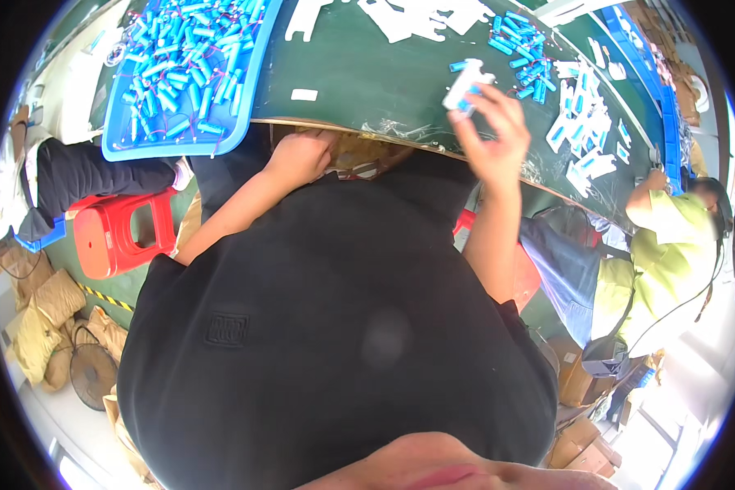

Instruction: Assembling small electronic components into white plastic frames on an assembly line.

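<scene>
— Holding what are your hands?
— My right hand (pixel 498 137) is pinching a white piece (pixel 466 82) with blue on it, and the piece is showing over the green table (pixel 343 77), just left of a small heap of blue cylinders (pixel 518 49).
— And the left?
— My left hand (pixel 300 157) is curling at the table's front edge; its fingertips are hiding, so I cannot tell if it is grasping something.
— What is lying around?
— A blue tray (pixel 159 150) is carrying many wired cylinders (pixel 192 73) at my left; white-and-blue pieces (pixel 578 114) are lying at my right.

Wht pc (pixel 465 84), blu tray (pixel 165 151), grn tbl (pixel 351 77)
</scene>
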The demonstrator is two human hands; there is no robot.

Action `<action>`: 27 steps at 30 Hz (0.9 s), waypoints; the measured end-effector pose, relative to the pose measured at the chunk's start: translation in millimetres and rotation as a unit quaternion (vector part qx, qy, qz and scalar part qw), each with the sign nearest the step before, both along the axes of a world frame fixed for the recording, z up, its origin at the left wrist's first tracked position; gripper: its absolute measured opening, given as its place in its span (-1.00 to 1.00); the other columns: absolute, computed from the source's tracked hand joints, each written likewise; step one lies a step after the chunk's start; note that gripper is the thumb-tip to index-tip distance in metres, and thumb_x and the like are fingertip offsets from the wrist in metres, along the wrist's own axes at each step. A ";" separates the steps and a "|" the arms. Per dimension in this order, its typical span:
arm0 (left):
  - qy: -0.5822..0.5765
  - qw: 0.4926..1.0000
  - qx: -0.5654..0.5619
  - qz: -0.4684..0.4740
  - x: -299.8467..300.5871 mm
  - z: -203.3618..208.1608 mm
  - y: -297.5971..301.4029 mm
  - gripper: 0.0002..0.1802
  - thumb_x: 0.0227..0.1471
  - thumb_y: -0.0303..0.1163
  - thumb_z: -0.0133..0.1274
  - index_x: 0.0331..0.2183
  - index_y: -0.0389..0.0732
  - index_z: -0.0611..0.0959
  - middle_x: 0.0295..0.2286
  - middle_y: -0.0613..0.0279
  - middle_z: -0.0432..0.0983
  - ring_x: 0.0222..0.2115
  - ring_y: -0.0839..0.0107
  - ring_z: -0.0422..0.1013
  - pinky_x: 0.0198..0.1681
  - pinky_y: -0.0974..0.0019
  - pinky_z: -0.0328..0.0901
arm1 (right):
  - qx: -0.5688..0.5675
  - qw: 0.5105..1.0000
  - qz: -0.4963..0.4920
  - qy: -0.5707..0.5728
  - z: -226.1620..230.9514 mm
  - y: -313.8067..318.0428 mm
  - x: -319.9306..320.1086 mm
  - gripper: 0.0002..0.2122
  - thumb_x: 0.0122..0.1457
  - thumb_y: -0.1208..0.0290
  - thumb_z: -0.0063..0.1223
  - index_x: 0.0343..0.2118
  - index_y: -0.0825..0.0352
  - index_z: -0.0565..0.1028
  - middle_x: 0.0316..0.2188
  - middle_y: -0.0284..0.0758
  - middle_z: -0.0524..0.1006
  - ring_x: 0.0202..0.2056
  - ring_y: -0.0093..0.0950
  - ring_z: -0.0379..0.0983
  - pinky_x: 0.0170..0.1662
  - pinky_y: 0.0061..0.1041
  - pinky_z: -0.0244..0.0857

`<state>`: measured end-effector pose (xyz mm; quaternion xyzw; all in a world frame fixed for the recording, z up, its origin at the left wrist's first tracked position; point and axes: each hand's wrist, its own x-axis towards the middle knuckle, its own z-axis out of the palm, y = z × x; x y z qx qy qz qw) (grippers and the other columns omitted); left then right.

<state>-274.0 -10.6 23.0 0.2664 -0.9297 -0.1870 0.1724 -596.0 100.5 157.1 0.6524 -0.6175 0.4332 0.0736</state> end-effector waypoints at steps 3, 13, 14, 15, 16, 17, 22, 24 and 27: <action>-0.060 0.995 0.079 0.012 -3.5 22.9 0.5 -0.87 0.11 -0.37 0.13 -0.29 -0.19 0.65 -0.35 -0.06 0.65 -0.27 -0.10 0.59 -0.21 -0.12 0.45 | 0.068 0.984 -0.165 -0.024 7.6 21.7 -62.2 -0.69 0.10 0.34 0.52 -0.09 0.22 0.73 0.04 -0.13 0.68 0.11 -0.16 0.60 0.16 -0.22 0.46; 0.019 0.901 0.330 -0.282 -75.9 164.6 -6.4 -0.90 0.10 -0.54 0.03 -0.35 -0.26 0.65 -0.56 0.12 0.53 -0.52 0.19 0.48 -0.37 0.18 0.35 | 0.035 0.972 -0.193 -0.131 -38.2 8.2 -73.7 -0.82 0.24 0.45 0.31 -0.10 0.22 0.72 -0.36 -0.33 0.67 -0.44 -0.48 0.54 -0.34 -0.48 0.44; 0.127 0.937 0.194 -0.261 -88.6 160.4 -16.5 -0.89 0.06 -0.56 0.03 -0.34 -0.26 0.64 -0.45 0.09 0.56 -0.44 0.14 0.51 -0.33 0.13 0.39 | 0.078 0.962 -0.166 -0.200 -32.9 -3.3 -48.5 -0.77 0.21 0.46 0.32 -0.07 0.20 0.72 -0.37 -0.34 0.67 -0.46 -0.50 0.52 -0.35 -0.51 0.43; 0.151 0.963 0.053 -0.215 -100.6 150.8 -33.6 -0.83 0.02 -0.56 0.05 -0.27 -0.25 0.62 -0.29 0.07 0.59 -0.32 0.10 0.55 -0.24 0.08 0.44 | 0.109 0.967 -0.168 -0.154 -31.3 -12.7 -33.3 -0.72 0.16 0.43 0.32 -0.04 0.15 0.72 -0.37 -0.36 0.65 -0.44 -0.45 0.55 -0.32 -0.46 0.46; 0.041 0.991 -0.059 -0.117 -110.8 152.9 -43.1 -0.63 0.00 -0.59 0.09 -0.09 -0.19 0.64 -0.10 0.11 0.60 -0.10 0.13 0.56 -0.09 0.05 0.50 | 0.109 0.977 -0.183 -0.024 -31.4 -12.9 -25.0 -0.67 0.13 0.39 0.29 -0.01 0.09 0.71 -0.31 -0.38 0.63 -0.37 -0.36 0.61 -0.26 -0.35 0.51; 0.024 0.982 -0.171 -0.071 -119.7 149.2 -55.6 -0.53 0.01 -0.60 0.10 0.02 -0.14 0.63 -0.02 0.16 0.58 0.01 0.17 0.52 0.00 0.05 0.49 | 0.119 0.975 -0.186 0.006 -29.3 -13.8 -21.2 -0.67 0.13 0.38 0.26 0.00 0.07 0.71 -0.28 -0.38 0.61 -0.32 -0.32 0.62 -0.23 -0.31 0.52; 0.014 0.944 -0.329 -0.016 -147.0 115.8 -95.3 -0.52 0.19 -0.41 0.06 0.15 -0.05 0.64 0.09 0.28 0.54 0.17 0.26 0.45 0.15 0.09 0.45 | 0.118 0.980 -0.160 0.024 -24.9 -11.6 -23.3 -0.70 0.19 0.39 0.25 -0.01 0.04 0.72 -0.21 -0.40 0.60 -0.27 -0.29 0.64 -0.19 -0.26 0.53; -0.007 0.954 -0.300 -0.015 -146.9 117.0 -90.4 -0.53 0.17 -0.43 0.07 0.13 -0.06 0.65 0.06 0.29 0.55 0.16 0.27 0.45 0.16 0.11 0.45 | 0.112 0.983 -0.148 0.014 -27.1 -8.1 -27.8 -0.74 0.22 0.39 0.27 -0.03 0.05 0.72 -0.20 -0.40 0.60 -0.28 -0.29 0.63 -0.21 -0.27 0.52; -0.021 0.966 -0.257 -0.019 -135.3 121.7 -79.6 -0.46 0.06 -0.55 0.10 0.12 -0.08 0.65 0.02 0.30 0.56 0.13 0.26 0.45 0.15 0.16 0.45 | 0.086 0.987 -0.137 -0.027 -29.4 -6.4 -25.3 -0.78 0.26 0.44 0.29 -0.04 0.13 0.73 -0.20 -0.38 0.60 -0.29 -0.35 0.61 -0.22 -0.35 0.48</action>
